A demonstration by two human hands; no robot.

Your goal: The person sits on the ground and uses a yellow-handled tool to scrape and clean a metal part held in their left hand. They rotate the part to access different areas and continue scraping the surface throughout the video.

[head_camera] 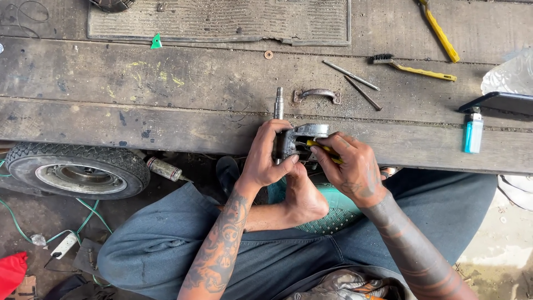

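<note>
Left hand [266, 158] grips grey metal part [297, 139] at near desk [166, 119] edge; right hand [347, 164] closed on yellow-handled tool [325, 149] touching part

Greasy dull metal part [300, 139], rough weathered wooden bench [166, 94].

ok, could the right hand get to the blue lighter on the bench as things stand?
Probably yes, but not freely. The lighter stands alone on the plank to the right of the right hand, nothing between them. That hand is closed on a yellow-handled tool at the metal part, so it would have to let go first.
</note>
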